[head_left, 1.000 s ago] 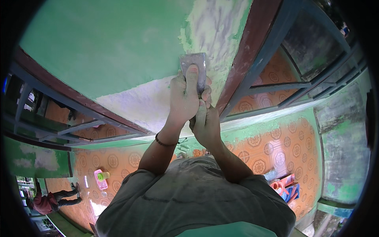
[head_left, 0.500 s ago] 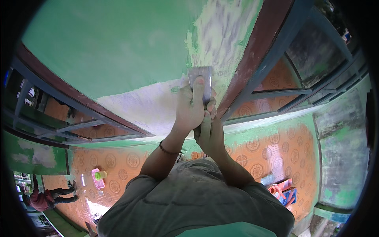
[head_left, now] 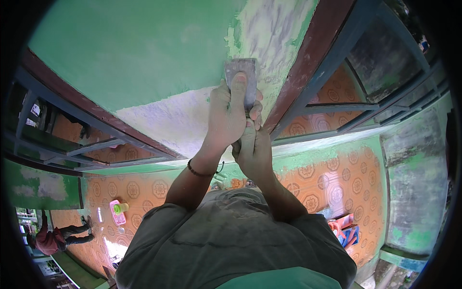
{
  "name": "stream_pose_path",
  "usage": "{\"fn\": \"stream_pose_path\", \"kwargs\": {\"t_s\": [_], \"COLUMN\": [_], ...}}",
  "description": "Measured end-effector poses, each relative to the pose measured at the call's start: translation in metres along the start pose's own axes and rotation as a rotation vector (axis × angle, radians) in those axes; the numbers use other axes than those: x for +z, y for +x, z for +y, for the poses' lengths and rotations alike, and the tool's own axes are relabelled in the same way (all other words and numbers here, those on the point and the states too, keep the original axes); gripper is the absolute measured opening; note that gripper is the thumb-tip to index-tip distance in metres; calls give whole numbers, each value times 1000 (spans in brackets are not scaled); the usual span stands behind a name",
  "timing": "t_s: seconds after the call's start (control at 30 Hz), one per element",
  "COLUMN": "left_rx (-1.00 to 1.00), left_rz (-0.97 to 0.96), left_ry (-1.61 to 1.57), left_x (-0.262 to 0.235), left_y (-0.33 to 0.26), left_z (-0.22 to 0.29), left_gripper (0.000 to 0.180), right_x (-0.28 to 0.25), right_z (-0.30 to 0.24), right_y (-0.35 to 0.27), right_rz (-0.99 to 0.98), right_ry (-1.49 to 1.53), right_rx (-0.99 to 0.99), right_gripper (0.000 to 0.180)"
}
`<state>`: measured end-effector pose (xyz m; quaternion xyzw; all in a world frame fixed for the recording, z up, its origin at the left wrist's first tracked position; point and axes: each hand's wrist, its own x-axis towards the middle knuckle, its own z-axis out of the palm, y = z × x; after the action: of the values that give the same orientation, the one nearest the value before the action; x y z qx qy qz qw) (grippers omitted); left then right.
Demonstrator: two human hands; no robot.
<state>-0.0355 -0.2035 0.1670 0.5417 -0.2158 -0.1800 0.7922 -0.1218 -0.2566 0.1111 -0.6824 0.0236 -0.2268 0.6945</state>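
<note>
A wide metal scraper [head_left: 250,82] lies with its blade against the wall [head_left: 139,53], where green paint meets a stripped pale strip [head_left: 269,38]. My left hand [head_left: 228,113] is closed on the scraper, its thumb pressed along the blade's face. Just below, my right hand [head_left: 253,144] grips the lower end of the same scraper, its fingers touching the left hand. The scraper's handle is mostly hidden by both hands. Below the green paint is another bare whitish patch [head_left: 168,115].
Brown-framed windows stand left [head_left: 91,111] and right [head_left: 313,72] of the wall. On the orange tiled floor [head_left: 154,192] lie a pink tray [head_left: 117,217] holding a green container [head_left: 121,208], and red and blue items [head_left: 344,229]. Another person [head_left: 50,241] is at the far left.
Both hands have pushed the scraper a short way up the wall, still gripping it. The blade's edge now sits higher along the green paint's border.
</note>
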Motion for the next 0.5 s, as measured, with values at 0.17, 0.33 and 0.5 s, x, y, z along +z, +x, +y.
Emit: {"fn": "stream_pose_path", "kwargs": {"t_s": [0.17,0.33,0.5], "left_rx": [-25,-18,-34], "left_rz": [21,47,64], "left_ry": [-27,-58,-26], "left_x": [-2,-5,-7], "left_y": [-9,-10,-10], "left_z": [-11,-24,-34], "left_gripper": [56,55,56], "right_x": [1,1,3], "right_z": [7,22,31], "right_y": [-9,-13,-13], "right_rz": [14,81,113], "right_ry": [20,-125,-123], "right_rx": [82,2,43], "right_gripper": [44,46,47]}}
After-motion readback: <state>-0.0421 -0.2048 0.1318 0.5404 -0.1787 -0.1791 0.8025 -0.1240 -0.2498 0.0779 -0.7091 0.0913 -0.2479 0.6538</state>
